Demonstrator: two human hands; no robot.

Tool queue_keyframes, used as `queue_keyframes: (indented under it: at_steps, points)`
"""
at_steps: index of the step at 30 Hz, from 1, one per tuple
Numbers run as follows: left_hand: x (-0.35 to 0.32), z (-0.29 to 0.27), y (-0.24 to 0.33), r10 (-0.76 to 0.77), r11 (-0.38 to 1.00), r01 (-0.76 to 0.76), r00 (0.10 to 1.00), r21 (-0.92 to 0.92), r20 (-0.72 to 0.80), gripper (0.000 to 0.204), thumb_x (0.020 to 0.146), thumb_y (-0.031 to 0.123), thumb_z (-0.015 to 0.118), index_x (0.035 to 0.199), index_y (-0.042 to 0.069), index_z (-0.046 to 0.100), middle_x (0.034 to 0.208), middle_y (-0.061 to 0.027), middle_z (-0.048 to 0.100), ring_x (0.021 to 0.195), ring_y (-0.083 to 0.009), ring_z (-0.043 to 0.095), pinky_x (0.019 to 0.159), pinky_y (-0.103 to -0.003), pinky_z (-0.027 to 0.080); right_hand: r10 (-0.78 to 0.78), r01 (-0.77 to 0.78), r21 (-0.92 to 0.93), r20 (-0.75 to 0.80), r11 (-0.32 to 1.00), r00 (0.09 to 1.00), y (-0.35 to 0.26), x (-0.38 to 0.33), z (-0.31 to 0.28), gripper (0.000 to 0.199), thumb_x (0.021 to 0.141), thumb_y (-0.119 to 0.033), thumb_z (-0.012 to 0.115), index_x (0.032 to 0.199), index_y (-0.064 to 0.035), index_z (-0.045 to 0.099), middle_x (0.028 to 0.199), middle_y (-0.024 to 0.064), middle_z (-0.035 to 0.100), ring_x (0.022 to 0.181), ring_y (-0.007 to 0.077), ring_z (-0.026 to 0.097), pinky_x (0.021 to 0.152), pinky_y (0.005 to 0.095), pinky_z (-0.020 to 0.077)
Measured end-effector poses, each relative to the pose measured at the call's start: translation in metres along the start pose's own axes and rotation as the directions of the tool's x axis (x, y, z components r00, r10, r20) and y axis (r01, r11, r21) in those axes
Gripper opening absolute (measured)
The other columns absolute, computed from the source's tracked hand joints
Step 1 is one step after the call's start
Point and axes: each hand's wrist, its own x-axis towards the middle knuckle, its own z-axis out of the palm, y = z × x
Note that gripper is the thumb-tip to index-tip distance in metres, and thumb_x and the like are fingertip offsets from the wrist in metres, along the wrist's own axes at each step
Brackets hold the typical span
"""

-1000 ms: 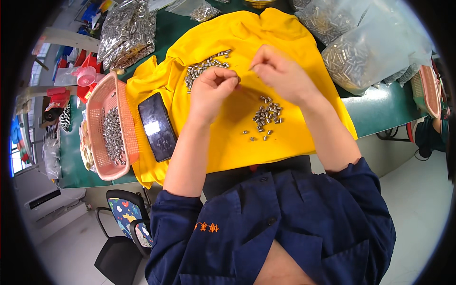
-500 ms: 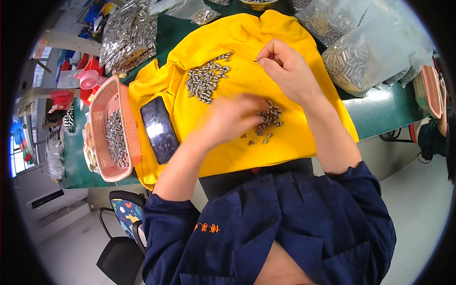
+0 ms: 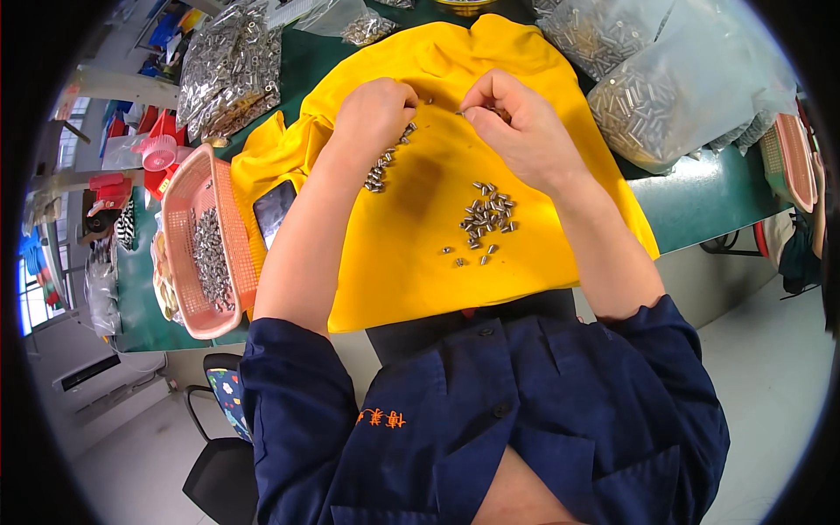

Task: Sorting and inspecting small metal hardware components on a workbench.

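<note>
On a yellow cloth (image 3: 402,289), my right hand (image 3: 525,131) is closed in a pinch. A thin metal piece (image 3: 460,113) pokes out past its thumb and forefinger, and its kind is too small to tell. Facing it, my left hand (image 3: 374,115) hovers with curled fingers over a pile of small metal cylinders (image 3: 376,179), hiding much of it. Whatever those fingers hold is hidden. Close to the left fingertips shows a tiny metal piece (image 3: 428,101). A smaller group of similar metal pieces (image 3: 490,210) lies nearer to me, below my right hand.
A pink basket (image 3: 185,325) holding metal parts stands at the left. Beside it a phone (image 3: 273,208) is partly covered by my left forearm. Bags of metal parts lie at the back left (image 3: 232,74) and right (image 3: 637,114). A chair (image 3: 226,477) stands below the green table (image 3: 709,201).
My left hand has moved from beside the near group up and away to the far pile, its forearm now crossing the phone. The right hand stays pinched, shifted slightly left.
</note>
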Motion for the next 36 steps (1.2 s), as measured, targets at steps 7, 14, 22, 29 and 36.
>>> queue_keyframes:
  at_steps: [7,14,22,29,36]
  points:
    - [-0.035,-0.012,0.029,-0.232,0.369,0.320,0.941,-0.873,0.247,0.013,0.072,0.007,0.062,0.083,0.000,0.060,0.078,-0.0019,0.061,0.071,-0.0068,0.056,0.063,-0.019,0.044,-0.004,0.011,-0.104,0.063,0.995,0.998,0.001,-0.001,-0.001,0.007,0.075,-0.009,0.048,0.078,-0.0028,0.049,0.060,0.0013,0.046,0.053,0.0084,0.040,0.049,0.0231,0.0350]
    - [-0.054,-0.010,0.041,-0.186,0.034,0.183,0.967,-0.983,0.173,0.014,0.074,-0.001,0.061,0.088,-0.003,0.059,0.082,-0.0074,0.061,0.074,-0.0120,0.058,0.070,-0.021,0.047,0.000,0.028,-0.237,0.119,0.971,0.993,-0.004,-0.003,0.004,0.006,0.074,-0.007,0.047,0.078,-0.0028,0.047,0.062,0.0016,0.044,0.056,0.0096,0.040,0.052,0.0228,0.0344]
    - [-0.054,-0.004,0.042,-0.205,0.039,0.151,0.969,-0.988,0.140,0.014,0.073,-0.001,0.061,0.087,-0.002,0.060,0.081,-0.0067,0.062,0.074,-0.0114,0.059,0.068,-0.021,0.047,-0.082,0.123,-0.354,0.130,0.927,0.988,-0.002,-0.004,0.007,0.008,0.072,-0.010,0.048,0.075,-0.0029,0.046,0.062,0.0124,0.052,0.056,0.0261,0.051,0.052,0.0325,0.0400]
    - [-0.055,-0.003,0.050,-0.287,0.204,0.146,0.954,-0.968,0.083,0.009,0.073,0.000,0.060,0.081,-0.002,0.061,0.077,-0.0043,0.062,0.071,-0.0085,0.058,0.065,-0.019,0.045,-0.130,0.170,-0.493,0.114,0.853,0.985,0.002,-0.007,0.015,0.005,0.073,-0.009,0.046,0.073,-0.0039,0.044,0.065,0.0148,0.053,0.061,0.0332,0.051,0.053,0.0373,0.0402]
    - [-0.055,-0.001,0.039,-0.420,0.317,0.200,0.906,-0.927,0.052,0.009,0.077,0.002,0.055,0.084,-0.001,0.059,0.078,-0.0051,0.062,0.071,-0.0106,0.060,0.065,-0.020,0.045,-0.134,0.111,-0.343,-0.044,0.933,0.990,0.004,-0.003,0.007,0.007,0.076,-0.008,0.047,0.079,-0.0016,0.047,0.061,0.0102,0.052,0.053,0.0221,0.050,0.051,0.0309,0.0396]
